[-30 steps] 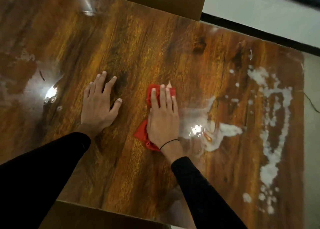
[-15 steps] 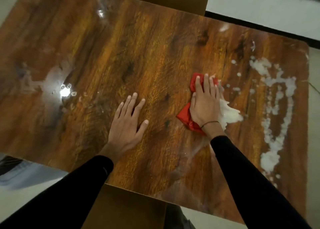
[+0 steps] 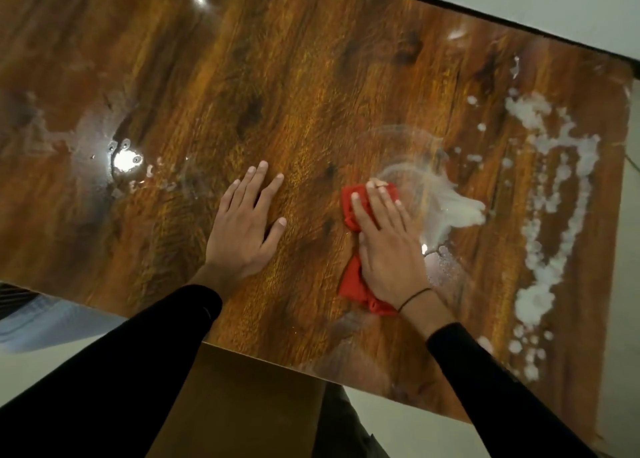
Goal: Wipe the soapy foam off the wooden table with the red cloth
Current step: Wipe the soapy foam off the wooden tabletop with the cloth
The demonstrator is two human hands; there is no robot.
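The glossy wooden table (image 3: 311, 76) fills most of the view. My right hand (image 3: 388, 246) lies flat on the red cloth (image 3: 353, 284), fingers straight, pressing it onto the wood. Just right of that hand is a smeared wet patch with a white foam blob (image 3: 460, 208). A long trail of white foam (image 3: 554, 215) runs along the table's right side, from the far corner to the near edge. My left hand (image 3: 246, 229) rests flat on bare wood left of the cloth, fingers spread.
A wet sheen with a bright light reflection (image 3: 124, 159) lies on the left part of the table. A brown panel (image 3: 242, 405) sits below the near edge. Pale floor (image 3: 554, 7) shows beyond the far edge and at the right.
My right hand has drawn the cloth back to the left, out of the foam blob, leaving a curved wet smear behind. The left hand stays flat on the table.
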